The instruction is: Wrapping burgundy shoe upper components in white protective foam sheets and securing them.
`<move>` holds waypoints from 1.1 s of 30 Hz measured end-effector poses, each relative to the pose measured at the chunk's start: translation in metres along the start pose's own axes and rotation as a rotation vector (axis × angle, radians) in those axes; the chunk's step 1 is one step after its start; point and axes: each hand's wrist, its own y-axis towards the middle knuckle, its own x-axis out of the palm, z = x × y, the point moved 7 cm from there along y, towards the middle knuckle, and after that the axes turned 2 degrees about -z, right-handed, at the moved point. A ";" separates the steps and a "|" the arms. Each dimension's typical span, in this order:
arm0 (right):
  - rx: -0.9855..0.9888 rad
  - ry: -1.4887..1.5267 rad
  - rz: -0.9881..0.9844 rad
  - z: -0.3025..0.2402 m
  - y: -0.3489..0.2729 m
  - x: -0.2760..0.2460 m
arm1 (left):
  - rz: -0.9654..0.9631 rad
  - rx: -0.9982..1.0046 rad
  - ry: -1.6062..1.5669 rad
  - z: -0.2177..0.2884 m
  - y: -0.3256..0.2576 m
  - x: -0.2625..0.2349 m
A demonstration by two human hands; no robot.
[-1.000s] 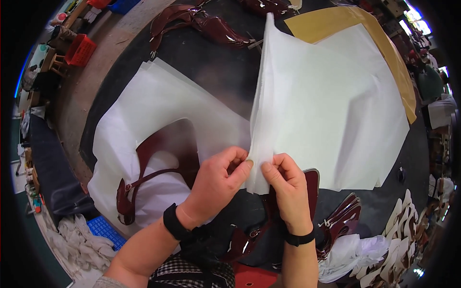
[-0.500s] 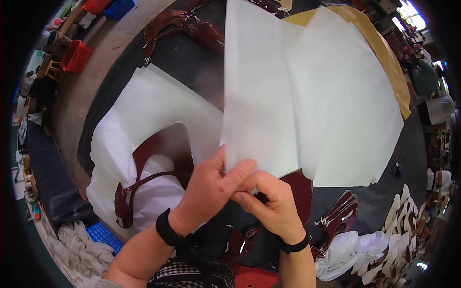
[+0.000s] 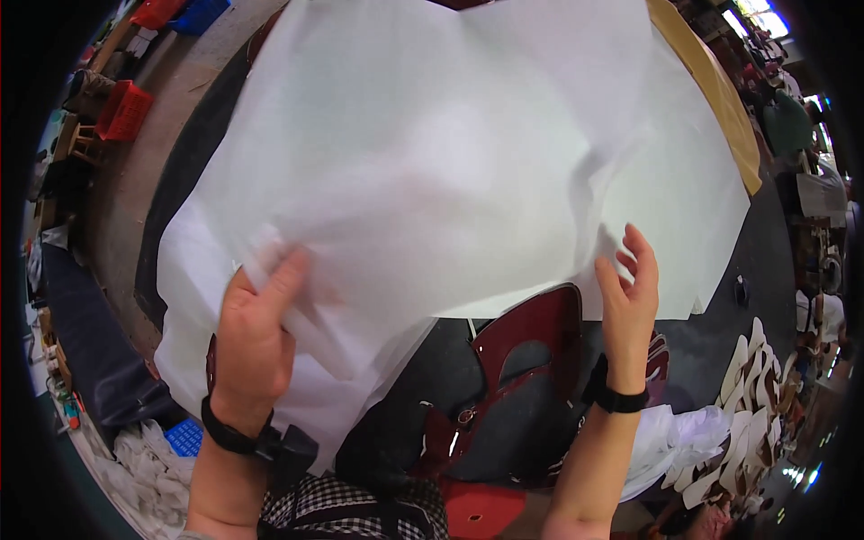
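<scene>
A large sheet of thin white paper [image 3: 414,153] billows over the table, blurred in places by motion. My left hand [image 3: 256,337] pinches its near left part between thumb and fingers. My right hand [image 3: 630,306] is apart from it, fingers spread and curved, holding nothing, beside a stack of white paper [image 3: 693,198] on the right. Between my hands lies a glossy dark red shoe upper [image 3: 562,324] with a cutout, strap and small buckle. More white paper [image 3: 184,279] lies beneath the lifted sheet on the left; the upper seen there earlier is mostly covered.
Black table [image 3: 765,261] shows around the papers. Yellowish sheet material [image 3: 711,81] sticks out behind the right stack. At the lower right are crumpled clear plastic [image 3: 675,441] and several cream cut pieces [image 3: 747,396]. A red crate [image 3: 123,110] stands on the floor at far left.
My hands have moved apart. My left hand has drawn the sheet leftward and spread it over the left-hand upper; my right hand has let go and moved right.
</scene>
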 end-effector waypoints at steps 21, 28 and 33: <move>0.227 0.697 -0.312 -0.079 -0.121 0.042 | 0.110 0.102 0.090 0.015 -0.063 -0.100; 0.373 1.159 -0.663 -0.164 -0.206 0.138 | -0.038 0.366 1.031 0.032 -0.124 -0.134; 0.408 0.938 -0.497 -0.164 -0.216 0.176 | -0.123 0.255 1.142 0.012 -0.178 -0.192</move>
